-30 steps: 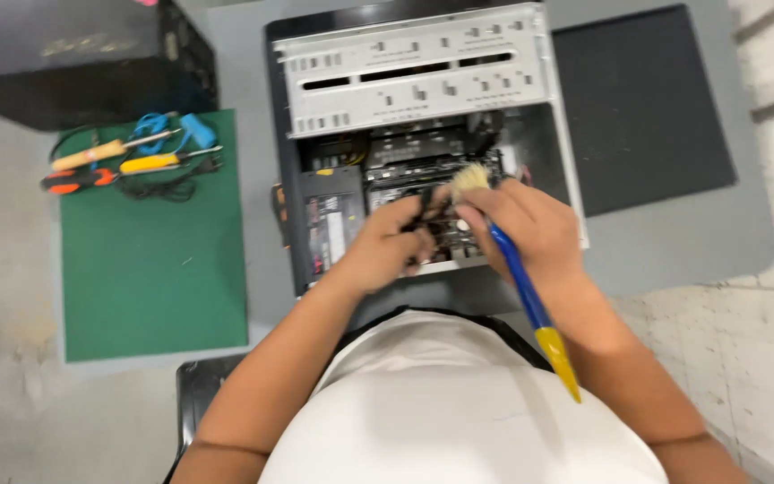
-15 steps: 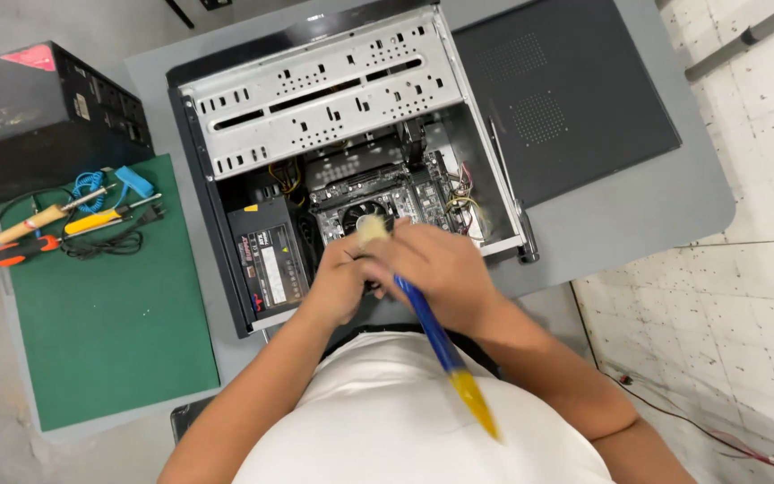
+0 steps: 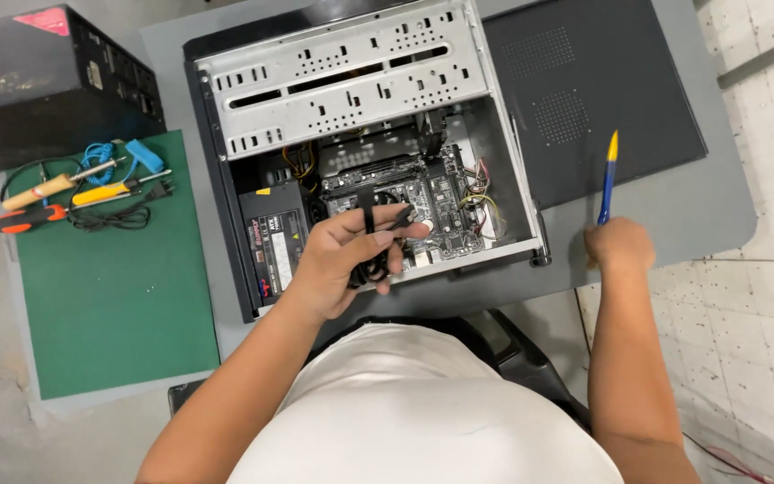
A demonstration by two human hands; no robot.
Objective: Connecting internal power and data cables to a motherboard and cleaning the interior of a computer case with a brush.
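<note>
Over the open case: both hands work well apart, one inside the computer, one out at the table edge.
Left hand [image 3: 342, 260]: curled closed around a bundle of black cables [image 3: 371, 235], holding them up just above the motherboard [image 3: 414, 202] at the near side of the case.
Right hand [image 3: 618, 246]: closed in a fist on the brush [image 3: 608, 179], whose blue handle with its yellow tip points up and away; the bristle end is hidden in or below the fist.
What has changed: half a second ago the right hand held the brush over the board, next to the left hand; now it has swung out to the right, clear of the case, over the grey table [image 3: 674, 215]. The left hand has kept its grip on the cables.
What that suggests: brushing is paused, and the cables stay lifted off the board.
Computer case [image 3: 226, 224]: lies on its side, opened, holding a perforated metal drive cage [image 3: 342, 76] at the far end, the motherboard with coloured wires in the middle, and a black power supply [image 3: 270, 237] at the left.
Side panel [image 3: 593, 99]: dark, lying flat to the right of the case.
Green mat [image 3: 109, 296]: left of the case, carrying screwdrivers [image 3: 64, 193] and a coiled cord.
Black box [image 3: 47, 81]: stands at the far left corner.
</note>
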